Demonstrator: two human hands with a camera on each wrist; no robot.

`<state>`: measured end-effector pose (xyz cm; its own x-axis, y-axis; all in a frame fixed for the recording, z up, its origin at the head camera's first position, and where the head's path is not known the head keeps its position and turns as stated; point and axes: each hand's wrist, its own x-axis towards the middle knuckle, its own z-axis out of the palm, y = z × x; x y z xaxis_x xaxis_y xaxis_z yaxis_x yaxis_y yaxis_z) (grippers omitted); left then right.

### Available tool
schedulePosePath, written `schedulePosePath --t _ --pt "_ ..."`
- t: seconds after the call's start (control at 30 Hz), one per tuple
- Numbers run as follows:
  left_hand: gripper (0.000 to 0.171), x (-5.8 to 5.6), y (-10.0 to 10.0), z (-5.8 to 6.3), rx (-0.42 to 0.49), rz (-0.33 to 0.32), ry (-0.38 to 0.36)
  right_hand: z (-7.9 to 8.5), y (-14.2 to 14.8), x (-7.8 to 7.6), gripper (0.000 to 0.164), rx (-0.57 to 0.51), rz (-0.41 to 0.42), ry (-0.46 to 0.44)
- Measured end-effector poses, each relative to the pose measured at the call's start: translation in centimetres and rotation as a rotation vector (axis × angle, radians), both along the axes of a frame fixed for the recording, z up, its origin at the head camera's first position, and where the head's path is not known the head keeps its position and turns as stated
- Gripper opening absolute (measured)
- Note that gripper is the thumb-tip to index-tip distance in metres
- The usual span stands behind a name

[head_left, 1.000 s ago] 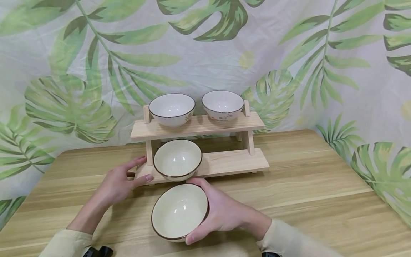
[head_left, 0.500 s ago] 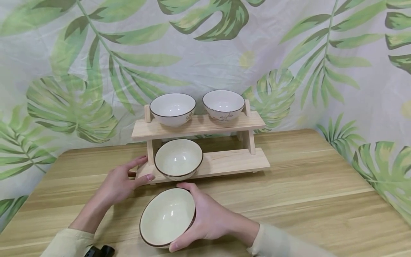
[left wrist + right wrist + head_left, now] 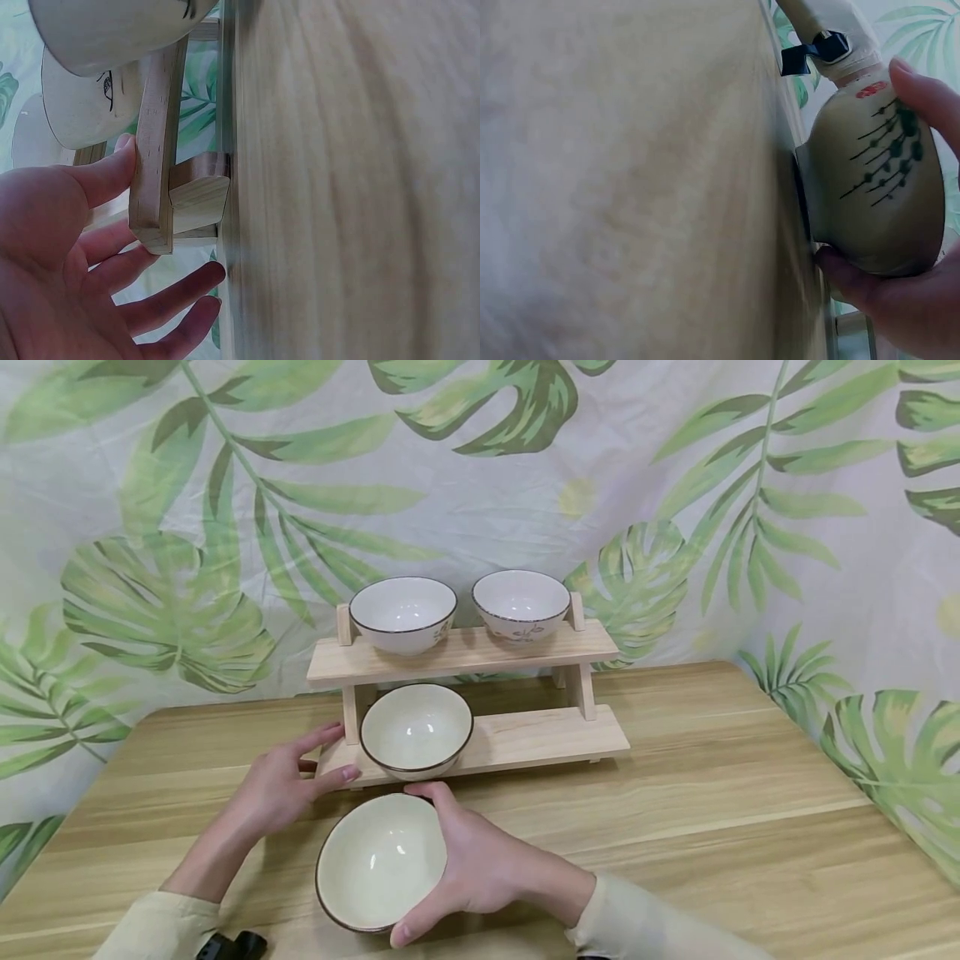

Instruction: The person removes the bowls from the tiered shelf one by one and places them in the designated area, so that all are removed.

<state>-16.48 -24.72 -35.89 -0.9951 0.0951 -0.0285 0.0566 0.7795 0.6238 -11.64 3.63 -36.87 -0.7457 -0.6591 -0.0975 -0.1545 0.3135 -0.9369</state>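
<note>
My right hand (image 3: 480, 864) holds a cream bowl (image 3: 378, 868) with a brown rim, thumb on the near side and fingers on the far side. Dark green plant sprigs decorate the bowl's outer wall (image 3: 885, 172) in the right wrist view. Its foot is close to the tabletop; I cannot tell whether they touch. My left hand (image 3: 281, 785) grips the left end of a two-tier wooden rack (image 3: 540, 739), thumb on the lower board (image 3: 156, 142) and fingers around its end. A matching cream bowl (image 3: 417, 731) sits on that lower tier, right of the left hand.
Two white bowls with dark rims, one on the left (image 3: 403, 614) and one on the right (image 3: 521, 606), stand on the upper tier. The wood-grain table (image 3: 712, 827) ends at a leaf-print cloth (image 3: 480, 510) behind the rack.
My right hand has moved the held bowl to the left in front of the rack. It tilted partway and is now more level. The left hand has stayed at the rack's end.
</note>
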Motion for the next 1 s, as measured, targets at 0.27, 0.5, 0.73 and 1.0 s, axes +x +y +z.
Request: schedulePosePath --t 0.27,0.5,0.73,1.0 --pt "0.084 -0.1 -0.2 -0.1 -0.007 -0.002 -0.006 0.3 0.2 0.1 0.125 0.055 -0.006 -0.014" --pt "0.086 0.1 -0.4 -0.3 -0.01 0.002 -0.016 0.4 0.5 -0.1 0.121 0.029 0.027 -0.028" --pt "0.086 0.2 -0.5 -0.3 -0.024 0.001 -0.016 0.6 1.3 -1.2 0.103 -0.001 0.028 -0.049" --pt "0.086 -0.1 -0.1 -0.1 -0.016 -0.009 -0.008 2.2 3.5 -3.0 0.086 0.052 -0.035 -0.034"
